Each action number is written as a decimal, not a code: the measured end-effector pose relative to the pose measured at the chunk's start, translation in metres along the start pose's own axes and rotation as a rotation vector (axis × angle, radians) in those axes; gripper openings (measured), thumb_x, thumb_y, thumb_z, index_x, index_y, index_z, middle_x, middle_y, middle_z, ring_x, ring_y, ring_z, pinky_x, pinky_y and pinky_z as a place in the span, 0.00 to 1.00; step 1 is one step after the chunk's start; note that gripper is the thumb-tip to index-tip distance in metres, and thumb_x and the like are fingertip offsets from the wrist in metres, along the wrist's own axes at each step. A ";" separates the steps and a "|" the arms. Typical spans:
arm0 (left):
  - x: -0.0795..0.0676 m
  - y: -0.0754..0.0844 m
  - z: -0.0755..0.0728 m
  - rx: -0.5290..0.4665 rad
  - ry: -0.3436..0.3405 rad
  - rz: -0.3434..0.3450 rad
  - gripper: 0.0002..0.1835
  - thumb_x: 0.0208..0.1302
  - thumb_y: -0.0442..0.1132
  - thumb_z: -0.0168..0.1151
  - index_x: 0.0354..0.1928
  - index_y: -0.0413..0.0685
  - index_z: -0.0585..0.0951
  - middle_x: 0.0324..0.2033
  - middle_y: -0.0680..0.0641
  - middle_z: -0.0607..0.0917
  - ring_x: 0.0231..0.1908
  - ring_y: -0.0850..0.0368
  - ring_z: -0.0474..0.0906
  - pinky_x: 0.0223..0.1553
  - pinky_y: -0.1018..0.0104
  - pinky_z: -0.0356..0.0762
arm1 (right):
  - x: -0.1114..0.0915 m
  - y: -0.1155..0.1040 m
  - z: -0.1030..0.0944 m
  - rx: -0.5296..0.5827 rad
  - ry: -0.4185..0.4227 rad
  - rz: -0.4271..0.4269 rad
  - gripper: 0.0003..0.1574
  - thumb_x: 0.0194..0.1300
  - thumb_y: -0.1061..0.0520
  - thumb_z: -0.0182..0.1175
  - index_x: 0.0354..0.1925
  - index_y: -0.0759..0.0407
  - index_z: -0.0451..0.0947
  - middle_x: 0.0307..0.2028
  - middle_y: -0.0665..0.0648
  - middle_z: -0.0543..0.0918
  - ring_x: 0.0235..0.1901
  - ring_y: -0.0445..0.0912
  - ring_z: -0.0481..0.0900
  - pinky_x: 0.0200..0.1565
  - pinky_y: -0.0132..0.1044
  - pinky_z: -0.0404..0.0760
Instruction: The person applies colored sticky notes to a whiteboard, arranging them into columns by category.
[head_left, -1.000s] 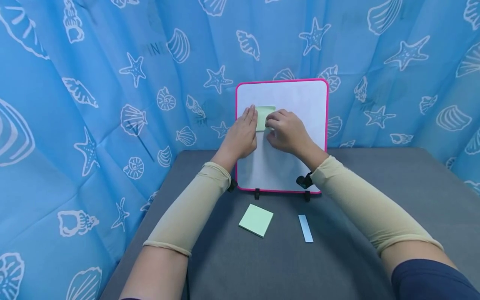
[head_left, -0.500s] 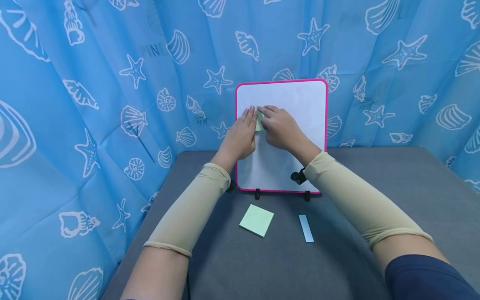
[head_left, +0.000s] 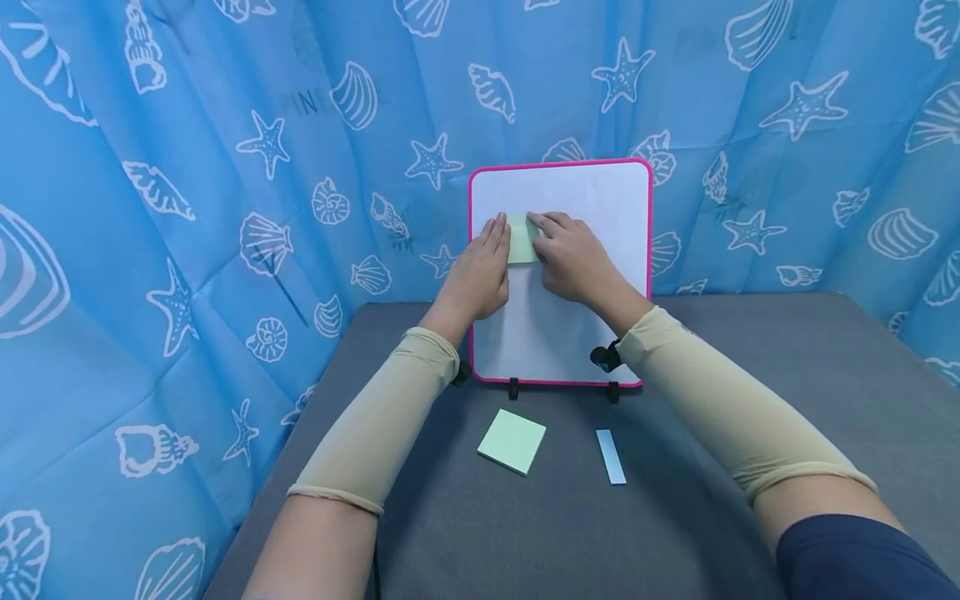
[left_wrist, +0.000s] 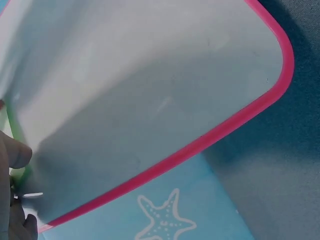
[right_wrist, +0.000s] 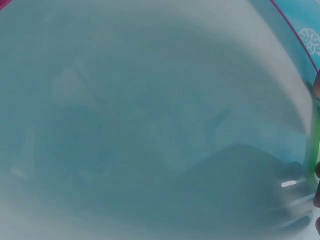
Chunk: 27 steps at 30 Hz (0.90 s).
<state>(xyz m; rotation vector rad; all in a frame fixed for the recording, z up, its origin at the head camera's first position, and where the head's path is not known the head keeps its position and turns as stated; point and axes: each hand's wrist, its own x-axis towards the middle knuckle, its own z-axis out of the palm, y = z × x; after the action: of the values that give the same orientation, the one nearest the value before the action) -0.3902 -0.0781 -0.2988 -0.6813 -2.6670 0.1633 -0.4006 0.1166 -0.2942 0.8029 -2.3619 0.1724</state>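
Observation:
A pale green sticky note (head_left: 522, 242) lies against the upper part of a white board (head_left: 600, 187) with a pink frame. My left hand (head_left: 475, 272) rests along the note's left side, its fingers straight and together. At the upper right of the note, my right hand (head_left: 576, 260) touches it with an extended index finger; the other fingers are bent. Part of the note is hidden behind both hands. The left wrist view catches a fingertip (left_wrist: 17, 152) beside the green edge. In the right wrist view, only a sliver of the note (right_wrist: 315, 147) shows.
A pad of green sticky notes (head_left: 512, 442) and a narrow light blue strip (head_left: 611, 457) lie on the grey table (head_left: 525, 542) before the board. Black feet (head_left: 513, 388) hold up the board. Behind hangs a blue shell-patterned curtain (head_left: 420, 100).
My right hand slid left over the note to near the left fingertips, then back right, uncovering the note's middle. The left hand has stayed in place.

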 end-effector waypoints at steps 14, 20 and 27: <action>-0.002 0.001 -0.002 -0.033 0.011 -0.010 0.37 0.82 0.41 0.43 0.84 0.33 0.47 0.86 0.39 0.44 0.86 0.45 0.41 0.83 0.55 0.49 | -0.016 0.020 -0.005 -0.021 0.066 -0.032 0.12 0.65 0.61 0.69 0.45 0.68 0.87 0.73 0.65 0.76 0.70 0.63 0.75 0.67 0.59 0.79; -0.008 0.004 -0.002 -0.056 0.017 -0.009 0.38 0.82 0.43 0.45 0.84 0.35 0.47 0.86 0.40 0.44 0.86 0.44 0.41 0.84 0.54 0.49 | -0.029 0.014 -0.006 0.021 0.094 -0.028 0.15 0.60 0.62 0.72 0.46 0.65 0.86 0.71 0.66 0.77 0.68 0.64 0.76 0.64 0.60 0.81; -0.033 0.012 0.001 -0.141 0.097 0.055 0.39 0.80 0.45 0.53 0.84 0.37 0.52 0.85 0.39 0.50 0.85 0.43 0.45 0.82 0.52 0.53 | -0.056 -0.003 -0.009 0.128 0.130 -0.035 0.12 0.58 0.58 0.75 0.40 0.62 0.87 0.61 0.66 0.85 0.61 0.62 0.82 0.60 0.59 0.83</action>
<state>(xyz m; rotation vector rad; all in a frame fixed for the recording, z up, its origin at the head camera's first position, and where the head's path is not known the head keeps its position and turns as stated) -0.3587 -0.0834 -0.3136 -0.7865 -2.5863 -0.0428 -0.3592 0.1452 -0.3216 0.8666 -2.2309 0.3537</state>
